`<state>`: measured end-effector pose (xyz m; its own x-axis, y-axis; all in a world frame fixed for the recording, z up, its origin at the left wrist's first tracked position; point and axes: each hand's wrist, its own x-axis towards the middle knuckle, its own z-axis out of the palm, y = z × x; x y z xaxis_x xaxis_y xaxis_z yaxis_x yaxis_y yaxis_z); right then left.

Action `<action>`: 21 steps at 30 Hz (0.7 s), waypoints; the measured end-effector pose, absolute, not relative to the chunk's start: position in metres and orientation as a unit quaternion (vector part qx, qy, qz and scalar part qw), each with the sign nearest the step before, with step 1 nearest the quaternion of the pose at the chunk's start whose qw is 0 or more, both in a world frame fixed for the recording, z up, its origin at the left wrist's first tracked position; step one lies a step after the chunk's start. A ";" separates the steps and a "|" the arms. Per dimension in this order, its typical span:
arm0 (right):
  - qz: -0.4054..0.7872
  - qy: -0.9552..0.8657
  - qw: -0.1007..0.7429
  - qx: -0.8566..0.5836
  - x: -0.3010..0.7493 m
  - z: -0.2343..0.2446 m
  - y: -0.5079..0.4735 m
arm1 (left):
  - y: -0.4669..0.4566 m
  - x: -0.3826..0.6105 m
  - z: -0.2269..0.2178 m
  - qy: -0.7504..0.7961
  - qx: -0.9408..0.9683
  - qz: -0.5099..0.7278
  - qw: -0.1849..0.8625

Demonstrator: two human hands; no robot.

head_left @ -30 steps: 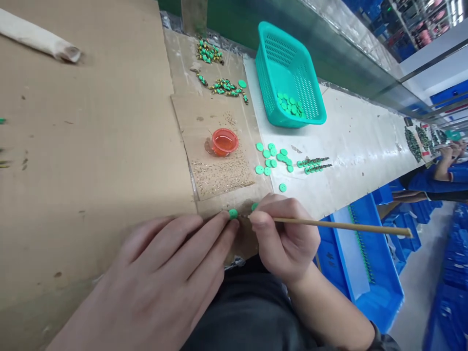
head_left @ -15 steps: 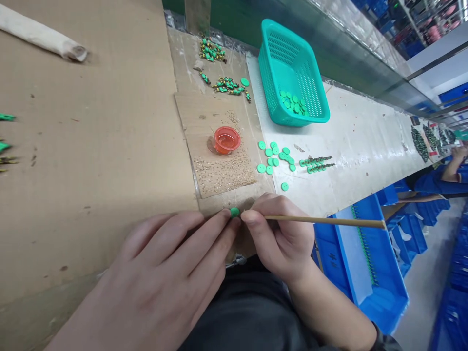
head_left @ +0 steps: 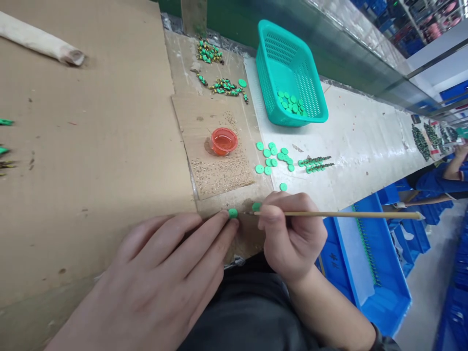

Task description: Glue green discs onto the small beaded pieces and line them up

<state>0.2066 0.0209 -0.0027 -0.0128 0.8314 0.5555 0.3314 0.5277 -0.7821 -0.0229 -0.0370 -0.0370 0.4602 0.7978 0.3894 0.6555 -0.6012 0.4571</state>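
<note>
A small green button-like disc [head_left: 233, 213] is pinched between the fingertips of my left hand [head_left: 164, 273], which rests low over the cardboard. My right hand [head_left: 292, 234] grips a thin wooden stick [head_left: 347, 214] between thumb and fingers. The stick's tip points left and stops a little short of the disc. A second green disc [head_left: 256, 206] lies just behind the stick, partly hidden by the right fingers. Beyond the hands, a red cup [head_left: 224, 142] of clear liquid stands on a speckled cardboard piece [head_left: 204, 178].
A teal basket [head_left: 266, 87] with several green discs stands at the back. Loose green discs [head_left: 273, 150] and two rows of discs with twisted strips [head_left: 316, 165] lie on the white sheet. Blue bins [head_left: 387, 297] are at right. Another person's arm [head_left: 453, 168] shows far right.
My right hand and the stick have moved right, away from the disc, uncovering the stick's tip and the second disc. My left hand keeps its pinch.
</note>
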 end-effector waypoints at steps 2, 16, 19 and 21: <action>0.213 -0.639 0.597 -0.436 0.204 -0.004 0.022 | -0.034 -0.021 -0.035 0.432 0.848 0.291 0.098; 0.189 -0.825 0.369 -0.383 0.229 0.003 0.013 | -0.013 -0.020 -0.010 0.366 0.883 0.293 0.033; 0.180 -0.844 0.343 -0.372 0.230 0.004 0.017 | -0.016 -0.015 -0.006 0.393 0.869 0.299 0.030; 0.172 -0.853 0.327 -0.368 0.231 0.008 0.016 | -0.022 -0.012 -0.001 0.403 0.863 0.302 0.041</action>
